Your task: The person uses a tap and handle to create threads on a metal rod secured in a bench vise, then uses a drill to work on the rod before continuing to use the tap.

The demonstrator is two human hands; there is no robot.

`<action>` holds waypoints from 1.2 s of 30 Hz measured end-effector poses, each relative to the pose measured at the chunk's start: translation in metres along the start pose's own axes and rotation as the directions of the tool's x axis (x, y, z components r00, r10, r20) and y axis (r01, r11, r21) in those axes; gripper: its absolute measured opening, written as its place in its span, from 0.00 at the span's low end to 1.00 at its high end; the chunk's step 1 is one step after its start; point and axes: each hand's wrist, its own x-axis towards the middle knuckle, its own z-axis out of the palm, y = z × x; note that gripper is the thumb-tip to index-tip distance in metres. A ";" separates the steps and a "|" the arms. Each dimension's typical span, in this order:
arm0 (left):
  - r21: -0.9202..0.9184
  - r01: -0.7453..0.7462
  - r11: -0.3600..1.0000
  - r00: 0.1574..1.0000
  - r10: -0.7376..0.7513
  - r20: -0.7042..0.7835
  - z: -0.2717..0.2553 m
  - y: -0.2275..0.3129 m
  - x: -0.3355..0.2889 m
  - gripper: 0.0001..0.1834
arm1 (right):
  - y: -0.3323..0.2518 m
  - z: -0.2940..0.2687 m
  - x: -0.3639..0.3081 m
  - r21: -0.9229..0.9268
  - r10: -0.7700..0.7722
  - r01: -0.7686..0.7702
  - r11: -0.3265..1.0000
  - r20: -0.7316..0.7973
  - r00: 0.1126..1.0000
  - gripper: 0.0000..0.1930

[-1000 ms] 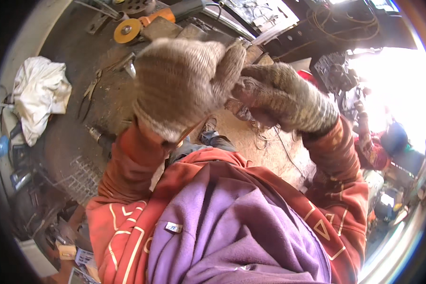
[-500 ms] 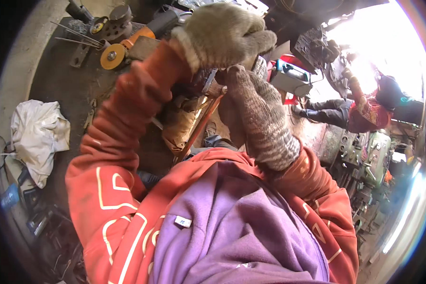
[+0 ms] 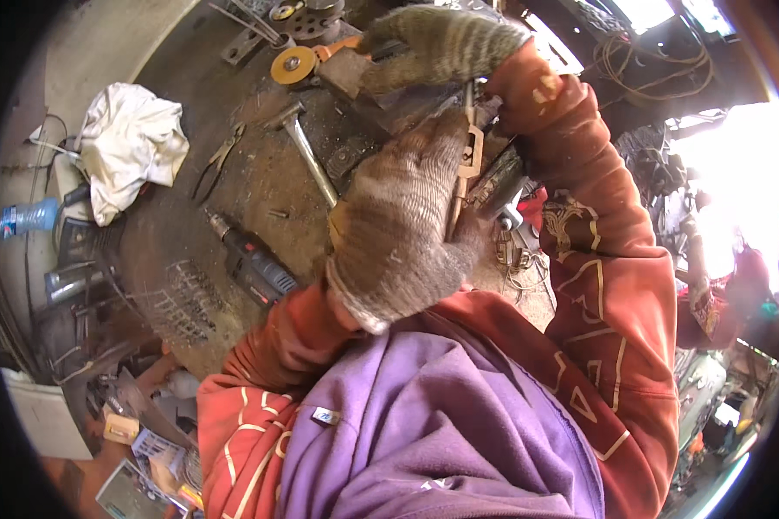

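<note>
My left hand [image 3: 398, 216], in a dirty knitted glove, is closed beside a brown bar with a rectangular slotted middle, which looks like a tap wrench [image 3: 471, 154]. The bar runs past its finger side toward the thumb; the fingertips are hidden. Farther off, my right hand [image 3: 446, 48], gloved in grey stripes, reaches leftward across the bench. Its fingers are apart by the end of a brown block [image 3: 344, 71]. Just left of that block lies an angle grinder with a yellow-orange disc [image 3: 293, 65]. A hammer [image 3: 307, 151] rests on the bench left of my left hand.
Pliers [image 3: 220, 162] and a drill [image 3: 255, 264] lie on the dark bench [image 3: 260, 190]. A white cloth [image 3: 134, 147] and a plastic bottle [image 3: 26, 218] are at the left. Coiled wire [image 3: 653, 65] hangs at the upper right. Another person [image 3: 723, 298] is at the far right.
The view has swung left, showing more bench. My hands, close together before, are apart: the left has come nearer my body, and the right has moved far forward toward the block.
</note>
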 end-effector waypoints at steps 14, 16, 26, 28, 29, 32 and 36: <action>-0.572 0.478 0.667 0.661 0.156 0.734 -0.043 -0.059 0.057 0.36 | 0.103 0.061 -0.090 0.727 -0.034 0.246 0.641 -0.294 0.955 0.27; -0.229 0.039 0.973 0.948 0.036 0.316 -0.041 -0.044 0.029 0.29 | 0.089 0.044 -0.083 0.782 0.066 0.035 0.622 -0.097 0.993 0.28; 0.040 -0.104 0.994 0.990 0.107 -0.090 -0.004 -0.081 0.048 0.11 | 0.074 0.085 -0.086 0.544 -0.086 0.243 0.803 -0.298 0.951 0.29; 0.001 -0.208 0.978 0.969 0.206 -0.134 -0.002 -0.084 0.048 0.11 | 0.072 0.095 -0.087 0.415 -0.102 0.276 0.867 -0.395 0.913 0.27; -0.012 -0.205 0.979 0.971 0.202 -0.130 -0.002 -0.083 0.048 0.11 | 0.073 0.101 -0.085 0.465 -0.056 0.273 0.842 -0.428 0.902 0.25; -0.055 -0.164 0.985 0.984 0.159 -0.085 -0.005 -0.080 0.046 0.11 | 0.076 0.087 -0.088 0.819 0.226 0.167 0.549 -0.338 0.914 0.20; 0.026 -0.098 0.995 0.993 0.099 -0.069 -0.001 -0.080 0.045 0.11 | 0.090 0.069 -0.095 0.750 0.151 0.305 0.587 -0.471 0.869 0.22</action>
